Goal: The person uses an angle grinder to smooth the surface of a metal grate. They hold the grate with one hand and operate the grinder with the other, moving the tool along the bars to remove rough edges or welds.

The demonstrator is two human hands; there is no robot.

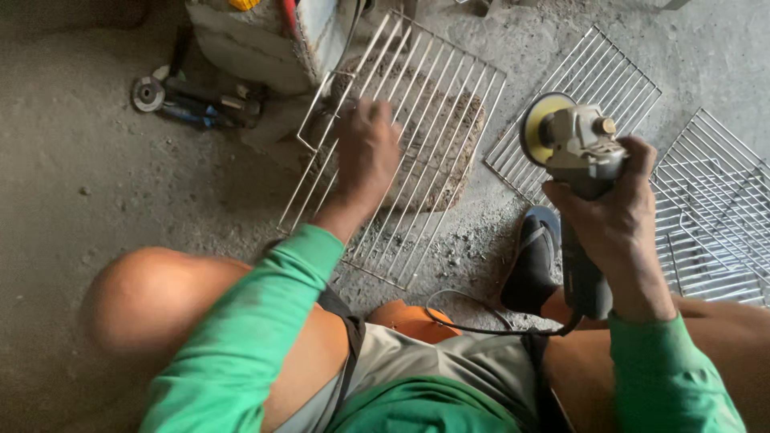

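Observation:
My left hand (365,156) rests on a white wire rack (433,88) that leans over a rough block on the concrete floor, fingers curled around its wires. My right hand (618,216) grips the grey body of an angle grinder (579,152), held upright above my knee, its yellow-backed disc (539,128) facing left. The grinder's black cord (473,325) loops down across my lap. Both arms wear green sleeves.
Two more wire racks lie on the floor, one (597,84) behind the grinder, another stack (714,216) at the right. A second grinder with tools (188,100) lies at the upper left beside a metal box (257,40). My sandalled foot (536,256) is below the grinder.

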